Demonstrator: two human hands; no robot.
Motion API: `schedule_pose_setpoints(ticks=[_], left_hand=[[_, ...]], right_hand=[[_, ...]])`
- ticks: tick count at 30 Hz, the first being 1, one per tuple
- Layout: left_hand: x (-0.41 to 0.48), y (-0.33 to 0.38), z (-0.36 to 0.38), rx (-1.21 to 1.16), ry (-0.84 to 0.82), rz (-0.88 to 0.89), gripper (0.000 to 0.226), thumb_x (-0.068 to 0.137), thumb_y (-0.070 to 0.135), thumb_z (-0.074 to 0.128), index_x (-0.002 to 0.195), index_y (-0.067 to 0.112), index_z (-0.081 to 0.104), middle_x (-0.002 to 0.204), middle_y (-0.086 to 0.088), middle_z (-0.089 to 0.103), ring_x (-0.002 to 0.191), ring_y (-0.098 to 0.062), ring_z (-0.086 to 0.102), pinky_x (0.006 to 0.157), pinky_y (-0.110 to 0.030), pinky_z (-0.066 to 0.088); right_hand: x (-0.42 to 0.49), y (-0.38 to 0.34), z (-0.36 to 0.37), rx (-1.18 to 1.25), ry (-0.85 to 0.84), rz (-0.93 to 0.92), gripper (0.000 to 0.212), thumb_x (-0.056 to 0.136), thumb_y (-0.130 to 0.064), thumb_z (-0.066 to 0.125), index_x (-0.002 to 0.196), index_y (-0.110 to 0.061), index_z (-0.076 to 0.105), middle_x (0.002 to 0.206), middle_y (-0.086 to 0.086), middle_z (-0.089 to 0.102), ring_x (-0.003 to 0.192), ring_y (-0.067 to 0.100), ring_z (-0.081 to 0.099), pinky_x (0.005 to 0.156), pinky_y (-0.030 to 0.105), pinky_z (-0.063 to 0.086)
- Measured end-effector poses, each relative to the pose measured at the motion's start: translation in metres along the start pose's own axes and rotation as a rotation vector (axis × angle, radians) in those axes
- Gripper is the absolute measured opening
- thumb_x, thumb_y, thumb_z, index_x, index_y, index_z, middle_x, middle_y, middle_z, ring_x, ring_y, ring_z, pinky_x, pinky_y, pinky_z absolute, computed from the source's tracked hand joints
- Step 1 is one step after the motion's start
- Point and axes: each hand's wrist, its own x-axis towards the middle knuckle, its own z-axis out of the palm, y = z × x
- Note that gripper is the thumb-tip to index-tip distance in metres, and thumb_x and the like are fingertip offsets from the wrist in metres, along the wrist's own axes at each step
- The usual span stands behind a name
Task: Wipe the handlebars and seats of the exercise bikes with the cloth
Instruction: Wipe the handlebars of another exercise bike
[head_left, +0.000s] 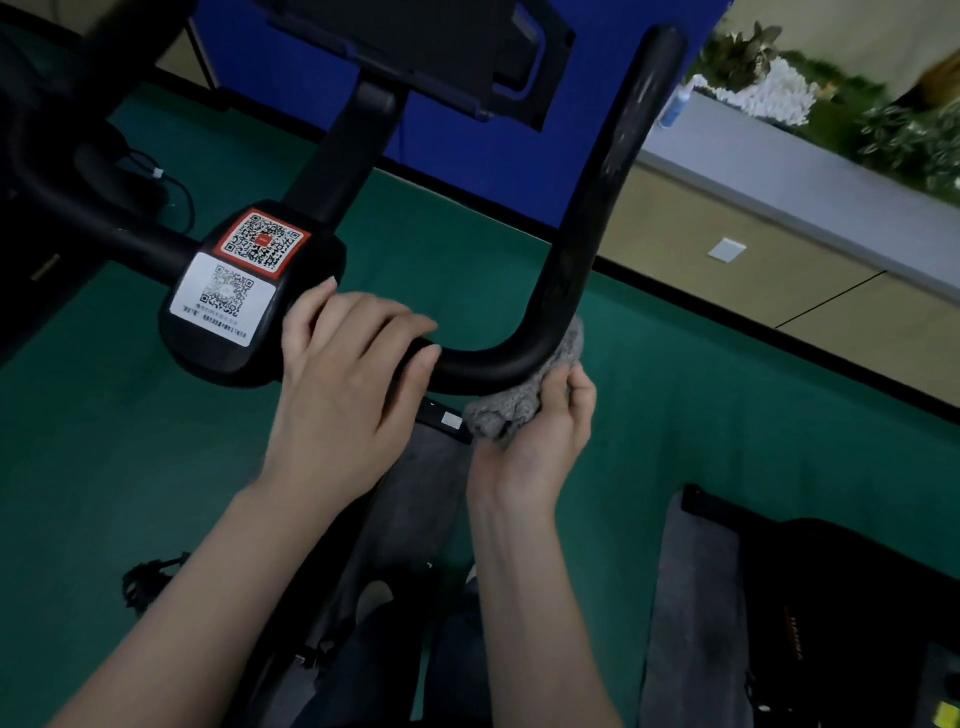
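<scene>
My left hand (343, 374) lies palm down over the handlebar (587, 208), fingers curled across the top of the bar and the thumb tucked against its near side. The bare forearm reaches up from the lower left. My right hand (540, 436) sits just beside it, below the bar's bend, with fingers and thumb curled round the bunched cloth (511, 405) and holding it against the underside of the bend. Its bare forearm rises from the bottom edge, and the two wrists are near each other.
</scene>
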Motion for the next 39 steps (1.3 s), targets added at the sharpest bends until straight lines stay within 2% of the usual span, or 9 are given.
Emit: schedule_pose_setpoints(ticks=[4,8,14,18,23,28,32,37,39], left_hand=[[0.008,0.016,0.003,0.031,-0.008,0.026,0.031,0.098,0.032,0.046,0.106,0.011,0.067,0.096,0.0,0.064,0.098,-0.022,0.058,0.114,-0.039,0.02],[0.012,0.027,0.012,0.046,0.02,0.048,0.028,0.096,0.034,0.051,0.096,0.014,0.071,0.085,0.003,0.067,0.086,-0.019,0.061,0.111,-0.04,0.025],[0.012,0.026,0.015,0.001,0.07,0.038,0.026,0.095,0.034,0.055,0.085,0.019,0.073,0.076,0.008,0.066,0.077,-0.016,0.059,0.102,-0.034,0.028],[0.012,0.026,0.015,-0.014,0.083,0.035,0.024,0.094,0.033,0.057,0.084,0.019,0.073,0.076,0.008,0.066,0.076,-0.017,0.059,0.098,-0.032,0.029],[0.011,0.027,0.014,-0.029,0.069,0.021,0.025,0.094,0.034,0.057,0.085,0.018,0.074,0.075,0.007,0.065,0.074,-0.018,0.058,0.088,-0.032,0.03],[0.011,0.025,0.013,-0.035,0.068,0.024,0.026,0.094,0.035,0.056,0.085,0.018,0.073,0.075,0.006,0.065,0.075,-0.019,0.058,0.081,-0.034,0.033],[0.01,0.025,0.014,-0.055,0.077,0.012,0.026,0.093,0.036,0.057,0.084,0.018,0.073,0.074,0.006,0.065,0.074,-0.02,0.058,0.08,-0.035,0.034],[0.011,0.025,0.013,-0.051,0.078,-0.003,0.029,0.093,0.04,0.055,0.083,0.02,0.073,0.074,0.007,0.065,0.074,-0.019,0.057,0.08,-0.034,0.032],[0.011,0.025,0.013,-0.068,0.065,-0.018,0.03,0.093,0.041,0.055,0.082,0.02,0.073,0.074,0.007,0.065,0.075,-0.019,0.058,0.08,-0.034,0.031]], right_hand=[[-0.007,0.004,-0.007,-0.133,0.006,-0.149,0.007,0.096,-0.012,0.053,0.092,-0.01,0.058,0.091,0.001,0.062,0.087,0.013,0.057,0.083,0.031,0.049],[0.004,-0.012,-0.01,-0.467,-0.044,-0.579,0.01,0.091,-0.004,0.059,0.095,-0.011,0.064,0.099,0.011,0.063,0.094,0.016,0.06,0.088,0.031,0.05],[0.021,-0.036,-0.009,-0.872,-0.275,-0.968,0.013,0.086,0.001,0.064,0.096,-0.004,0.071,0.1,0.01,0.052,0.096,0.005,0.053,0.085,0.015,0.042],[0.02,-0.049,-0.012,-1.088,-0.513,-1.169,0.011,0.084,-0.003,0.067,0.092,-0.006,0.073,0.097,0.003,0.054,0.091,0.021,0.053,0.084,0.017,0.04],[0.042,-0.082,0.02,-1.365,-0.635,-1.154,0.011,0.085,-0.006,0.066,0.094,-0.007,0.074,0.098,0.009,0.061,0.095,0.027,0.053,0.085,0.01,0.035],[0.041,-0.094,0.043,-1.678,-1.063,-1.164,0.012,0.086,-0.008,0.066,0.094,-0.009,0.074,0.094,0.007,0.063,0.093,0.027,0.051,0.082,0.019,0.035],[0.05,-0.107,0.068,-1.808,-1.047,-1.123,0.014,0.087,-0.011,0.065,0.097,-0.011,0.074,0.096,0.008,0.062,0.094,0.029,0.051,0.08,0.018,0.03],[0.041,-0.097,0.082,-2.059,-1.357,-0.977,0.012,0.086,-0.015,0.066,0.094,-0.013,0.075,0.096,0.003,0.063,0.094,0.022,0.05,0.08,0.019,0.033],[0.045,-0.1,0.098,-2.151,-1.352,-0.967,0.014,0.085,-0.014,0.066,0.095,-0.011,0.075,0.098,0.006,0.064,0.097,0.023,0.053,0.083,0.021,0.035]])
